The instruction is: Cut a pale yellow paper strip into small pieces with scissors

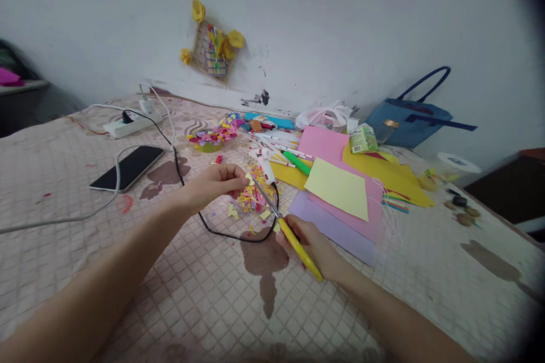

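Observation:
My left hand (217,186) pinches a small pale yellow paper piece (249,179) between thumb and fingers. Yellow-handled scissors (293,241) are in my right hand (313,241), their blades pointing up and left to the paper piece. Whether the blades touch or cut it is too small to tell. Beneath them lies a pile of small colourful paper scraps (255,195), mostly yellow, pink and red. Just behind the pile rests a white glue gun (266,167), its black cord (225,233) looping toward me around the scraps.
Right of the scraps lie pale yellow (338,187), pink (374,212) and purple sheets (327,227). A blue bag (409,119) leans at the wall. On the left are a phone (130,169) and a power strip (133,125). A dish of paper flowers (208,142) stands behind.

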`<action>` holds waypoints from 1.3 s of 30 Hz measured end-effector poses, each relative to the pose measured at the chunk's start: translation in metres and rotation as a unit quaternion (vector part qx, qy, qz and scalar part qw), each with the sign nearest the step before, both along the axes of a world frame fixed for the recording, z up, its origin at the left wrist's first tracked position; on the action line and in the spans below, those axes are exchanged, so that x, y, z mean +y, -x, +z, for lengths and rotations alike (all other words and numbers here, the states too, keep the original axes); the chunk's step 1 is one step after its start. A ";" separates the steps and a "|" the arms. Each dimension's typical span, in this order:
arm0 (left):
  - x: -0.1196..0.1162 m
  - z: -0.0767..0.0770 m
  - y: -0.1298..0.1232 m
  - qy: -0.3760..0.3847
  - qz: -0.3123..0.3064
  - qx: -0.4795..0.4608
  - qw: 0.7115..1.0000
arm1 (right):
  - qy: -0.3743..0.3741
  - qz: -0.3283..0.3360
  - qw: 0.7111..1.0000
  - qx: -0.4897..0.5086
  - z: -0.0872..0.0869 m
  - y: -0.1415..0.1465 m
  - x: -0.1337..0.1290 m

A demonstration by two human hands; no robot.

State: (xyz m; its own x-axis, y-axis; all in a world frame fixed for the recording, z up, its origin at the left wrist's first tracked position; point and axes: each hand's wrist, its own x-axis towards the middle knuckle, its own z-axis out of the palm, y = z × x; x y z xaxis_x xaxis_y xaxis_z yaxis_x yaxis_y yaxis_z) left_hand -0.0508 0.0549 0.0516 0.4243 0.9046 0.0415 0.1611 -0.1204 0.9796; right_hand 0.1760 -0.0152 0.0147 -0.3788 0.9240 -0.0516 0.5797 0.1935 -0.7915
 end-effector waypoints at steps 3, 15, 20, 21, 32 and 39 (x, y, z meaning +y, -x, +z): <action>0.000 0.000 0.001 0.005 0.001 -0.006 1.000 | 0.008 -0.002 1.000 -0.007 0.004 0.001 -0.001; 0.000 0.002 0.001 0.017 0.012 -0.018 1.000 | -0.031 0.004 0.999 -0.020 -0.004 -0.004 0.001; 0.001 0.000 0.002 0.020 -0.009 -0.024 0.999 | -0.043 0.011 0.999 -0.013 -0.003 -0.004 0.000; 0.002 0.000 0.002 0.021 -0.012 -0.027 0.999 | -0.044 0.011 0.999 -0.011 -0.003 -0.004 0.000; 0.002 0.000 0.003 0.018 -0.005 -0.020 1.000 | -0.007 0.003 1.000 0.017 -0.006 -0.003 0.002; 0.003 0.000 0.004 0.006 0.002 -0.016 1.000 | -0.007 0.001 1.000 0.024 -0.005 -0.003 0.002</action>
State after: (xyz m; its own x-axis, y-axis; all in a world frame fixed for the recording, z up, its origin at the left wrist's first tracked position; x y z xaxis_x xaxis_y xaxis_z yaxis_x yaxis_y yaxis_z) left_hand -0.0544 0.0576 0.0517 0.4201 0.9064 0.0446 0.1298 -0.1087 0.9856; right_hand 0.1792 -0.0131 0.0093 -0.3824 0.9238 -0.0204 0.5411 0.2060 -0.8154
